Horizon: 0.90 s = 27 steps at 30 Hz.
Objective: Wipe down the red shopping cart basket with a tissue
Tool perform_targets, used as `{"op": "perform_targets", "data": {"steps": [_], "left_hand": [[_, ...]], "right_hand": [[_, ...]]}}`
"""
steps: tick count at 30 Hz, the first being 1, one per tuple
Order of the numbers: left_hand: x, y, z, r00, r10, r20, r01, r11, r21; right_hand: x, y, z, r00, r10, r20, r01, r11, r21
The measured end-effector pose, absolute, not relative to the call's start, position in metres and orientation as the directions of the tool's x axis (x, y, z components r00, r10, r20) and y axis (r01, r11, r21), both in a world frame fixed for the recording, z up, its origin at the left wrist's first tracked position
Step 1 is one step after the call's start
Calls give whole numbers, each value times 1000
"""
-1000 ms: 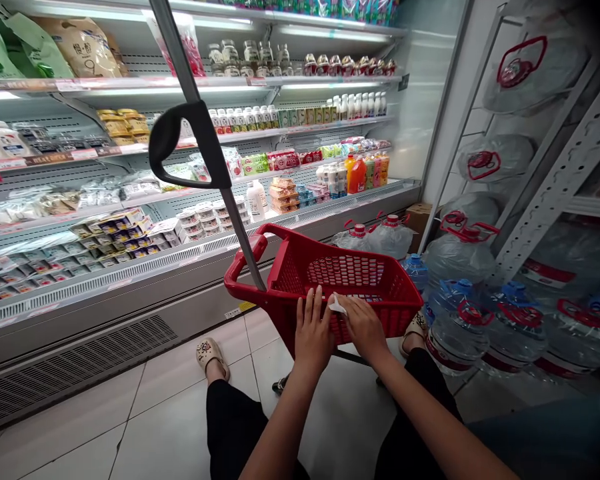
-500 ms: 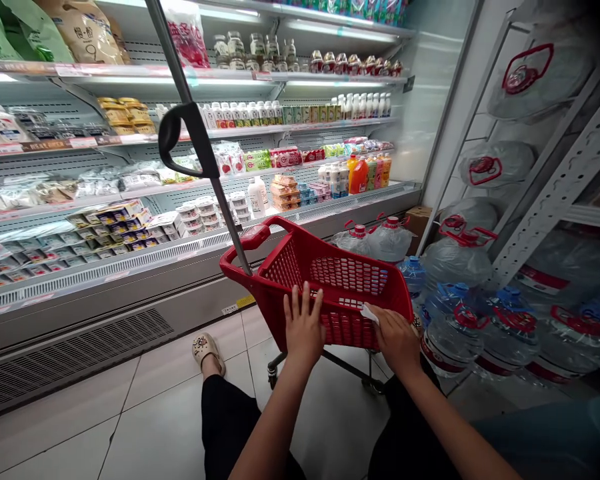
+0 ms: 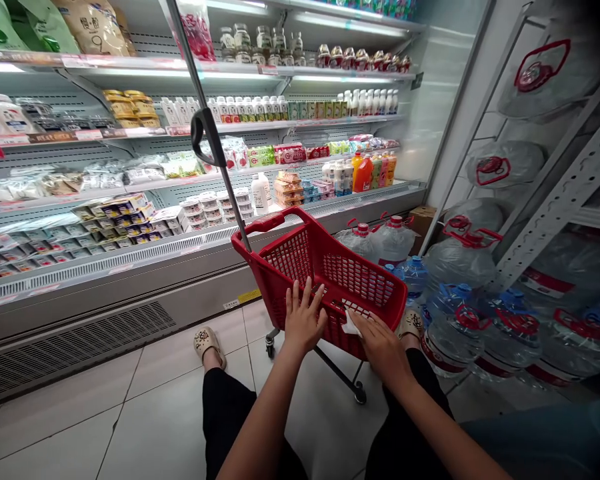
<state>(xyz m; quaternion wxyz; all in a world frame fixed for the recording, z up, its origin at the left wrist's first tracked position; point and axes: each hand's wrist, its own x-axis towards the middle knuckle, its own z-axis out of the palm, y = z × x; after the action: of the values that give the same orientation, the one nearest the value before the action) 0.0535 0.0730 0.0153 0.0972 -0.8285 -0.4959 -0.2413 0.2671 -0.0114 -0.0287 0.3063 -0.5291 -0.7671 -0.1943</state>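
A red plastic shopping cart [image 3: 333, 267] on a dark wheeled frame stands between my feet, turned at an angle. My left hand [image 3: 304, 319] lies with fingers spread against the near side of the basket. Under my right hand [image 3: 380, 343] a crumpled white tissue [image 3: 351, 325] is pressed to the near rim, its edge showing past the fingertips. The tall metal pole [image 3: 233, 190] with a black loop handle [image 3: 209, 139] rises at the cart's left end. What lies at the basket's bottom is partly hidden by my hands.
An open refrigerated display [image 3: 200, 257] with dairy goods and drinks runs along the far side. Large water bottles [image 3: 455, 327] crowd the floor at the right, beside a white metal rack [image 3: 545, 180]. My beige clogs [image 3: 207, 343] rest on the tiled floor.
The cart has turned, its near side swinging toward me and its pole shifting right. My right hand has slid left along the rim with the tissue. My left hand stays on the side.
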Motion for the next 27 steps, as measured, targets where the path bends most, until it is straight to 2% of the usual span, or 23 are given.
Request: {"op": "perform_targets", "data": {"steps": [4, 8, 13, 20, 27], "left_hand": [[62, 73, 7, 326, 803, 498, 904, -420, 85], [73, 55, -2, 406, 758, 510, 869, -493, 42], [67, 43, -1, 407, 756, 513, 859, -508, 68], [63, 44, 2, 372, 772, 515, 882, -467, 61], [78, 28, -11, 450, 748, 487, 849, -528, 26]], "right_hand": [[270, -41, -39, -278, 679, 680, 924, 383, -6], [262, -56, -44, -323, 662, 676, 906, 422, 19], [273, -52, -46, -412, 655, 634, 866, 498, 48], [307, -43, -53, -233, 684, 691, 934, 355, -36], [231, -49, -54, -261, 638, 725, 906, 420, -44]]}}
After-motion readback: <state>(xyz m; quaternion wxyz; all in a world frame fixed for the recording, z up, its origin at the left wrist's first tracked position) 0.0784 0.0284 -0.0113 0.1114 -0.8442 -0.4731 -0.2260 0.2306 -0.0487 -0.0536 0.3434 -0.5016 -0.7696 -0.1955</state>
